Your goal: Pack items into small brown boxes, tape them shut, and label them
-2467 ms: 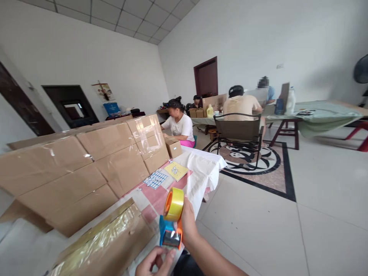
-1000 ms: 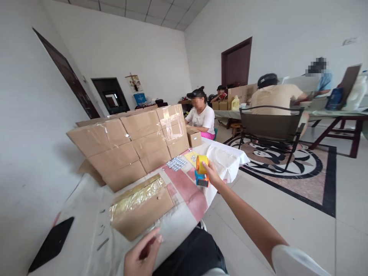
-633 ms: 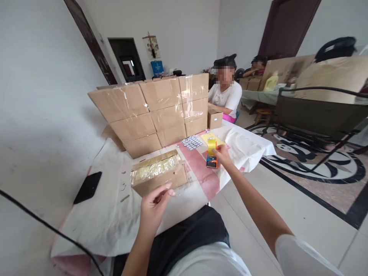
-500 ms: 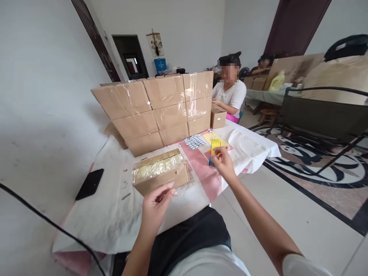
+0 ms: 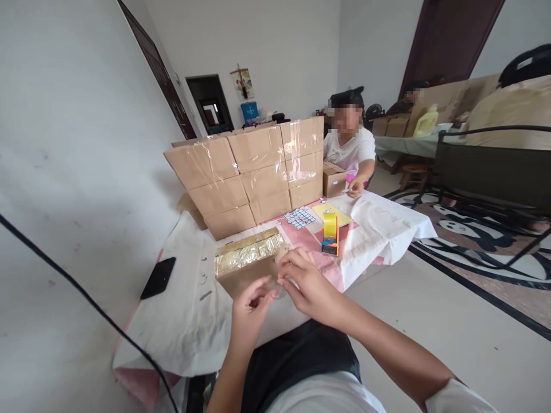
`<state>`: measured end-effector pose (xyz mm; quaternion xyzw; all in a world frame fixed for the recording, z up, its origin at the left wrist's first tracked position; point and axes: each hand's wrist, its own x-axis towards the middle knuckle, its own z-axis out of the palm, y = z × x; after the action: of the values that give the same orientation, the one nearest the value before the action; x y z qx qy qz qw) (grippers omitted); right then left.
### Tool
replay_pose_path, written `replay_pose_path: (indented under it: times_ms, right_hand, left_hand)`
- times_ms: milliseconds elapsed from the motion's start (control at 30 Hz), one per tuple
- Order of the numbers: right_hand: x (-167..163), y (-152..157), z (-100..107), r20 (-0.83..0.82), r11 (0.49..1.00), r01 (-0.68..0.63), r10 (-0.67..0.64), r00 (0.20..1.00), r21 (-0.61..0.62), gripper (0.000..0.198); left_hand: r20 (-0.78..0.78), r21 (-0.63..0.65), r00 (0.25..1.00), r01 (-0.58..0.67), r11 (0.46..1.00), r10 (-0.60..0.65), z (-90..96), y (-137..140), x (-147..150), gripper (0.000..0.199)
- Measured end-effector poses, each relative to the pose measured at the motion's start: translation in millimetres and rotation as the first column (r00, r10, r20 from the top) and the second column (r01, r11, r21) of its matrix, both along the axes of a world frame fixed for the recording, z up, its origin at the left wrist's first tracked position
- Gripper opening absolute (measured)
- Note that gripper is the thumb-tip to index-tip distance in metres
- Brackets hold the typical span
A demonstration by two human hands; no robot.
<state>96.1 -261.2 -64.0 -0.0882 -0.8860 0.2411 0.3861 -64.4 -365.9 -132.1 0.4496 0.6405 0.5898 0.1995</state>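
My left hand (image 5: 253, 304) is closed in a pinch at the near side of a cardboard box (image 5: 245, 273). Thumb and fingers of my right hand (image 5: 307, 284) are pinched together close by, at the box's right end. Between the two sets of fingertips stretches a short piece of clear tape (image 5: 279, 288), partly hidden by the fingers. Shiny tape covers the top of the box. Beyond my right hand, a tape dispenser (image 5: 330, 244) with a yellow roll stands upright on the table, apart from both hands.
Taped cardboard boxes (image 5: 241, 172) form a tall stack at the back of the cloth-covered table (image 5: 172, 327). A black phone (image 5: 158, 277) lies at left. Printed sheets (image 5: 300, 218) lie behind the dispenser. Across the table, a co-worker (image 5: 350, 143) reaches beside a small box (image 5: 334, 180).
My right hand has left the tape dispenser and come left to meet my left hand at the box. The co-worker's arm now extends over the table. The view has shifted slightly.
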Motion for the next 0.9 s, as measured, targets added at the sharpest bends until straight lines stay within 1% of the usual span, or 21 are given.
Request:
replay_pose_path:
  times_ms: [67,167,233,267,333,400,433,500,567,600,633,667,700,767,833,900]
  right_hand:
    - [2,-6,0,0.030,0.999,0.012,-0.013,0.999,0.037,0.012]
    - [0,-12,-5,0.048,0.997,0.025,-0.028,0.998,0.079,0.012]
    - [-2,-11,-8,0.004,0.995,0.024,-0.025,1.000,0.092,0.012]
    - [-1,-9,-7,-0.050,0.996,0.035,-0.031,0.998,0.082,0.012]
    - [4,-4,0,-0.191,0.996,0.087,-0.082,0.978,0.023,0.011]
    - [11,3,12,-0.273,0.991,0.124,-0.135,0.952,-0.058,0.010]
    - [13,6,19,-0.273,0.990,0.114,-0.134,0.953,-0.087,0.010]
    - [13,10,27,-0.219,0.990,0.033,-0.062,0.974,-0.134,0.012]
    - [3,12,24,-0.159,0.974,-0.060,0.025,0.987,-0.220,0.013]
    - [-5,13,18,-0.133,0.954,-0.090,0.053,0.990,-0.287,0.014]
    - [-14,13,10,-0.110,0.923,-0.108,0.073,0.991,-0.369,0.015]
    - [-23,13,1,-0.095,0.880,-0.121,0.087,0.992,-0.459,0.016]
    - [-33,13,-8,-0.093,0.826,-0.134,0.099,0.991,-0.547,0.017]
    - [-49,14,-24,-0.128,0.697,-0.170,0.113,0.985,-0.696,0.019]
    - [-60,13,-34,-0.183,0.576,-0.214,0.111,0.977,-0.789,0.023]
    - [-66,12,-36,-0.199,0.484,-0.233,0.123,0.972,-0.843,0.028]
  left_hand:
    - [-0.013,-0.011,0.999,-0.044,0.999,0.044,-0.2,-2,1,0.032]
    - [-0.092,-0.032,0.989,-0.116,0.993,0.112,-1.8,-8,2,0.030]
    - [-0.131,-0.047,0.970,-0.215,0.976,0.207,-6.4,-13,-1,0.035]
    - [-0.141,-0.062,0.954,-0.275,0.959,0.265,-10.2,-16,-6,0.041]
    - [-0.122,-0.106,0.926,-0.371,0.923,0.358,-19.7,-20,-18,0.055]
    - [-0.051,-0.133,0.917,-0.398,0.908,0.395,-28.7,-24,-32,0.063]
    - [-0.010,-0.129,0.919,-0.391,0.911,0.393,-31.5,-25,-38,0.065]
    - [0.042,-0.093,0.921,-0.383,0.919,0.388,-32.1,-26,-42,0.067]
    - [0.064,-0.032,0.921,-0.383,0.923,0.384,-26.6,-27,-38,0.068]
    - [0.073,0.000,0.921,-0.383,0.924,0.382,-22.5,-27,-33,0.068]
    - [0.083,0.031,0.923,-0.380,0.924,0.376,-18.2,-27,-29,0.067]
    - [0.092,0.059,0.926,-0.373,0.926,0.367,-14.4,-28,-25,0.067]
    - [0.098,0.080,0.930,-0.363,0.928,0.355,-11.4,-29,-21,0.066]
    - [0.096,0.107,0.940,-0.336,0.936,0.326,-8.6,-32,-17,0.063]
    - [0.081,0.131,0.950,-0.312,0.941,0.303,-9.5,-35,-18,0.060]
    - [0.057,0.155,0.954,-0.299,0.941,0.294,-12.1,-37,-19,0.056]
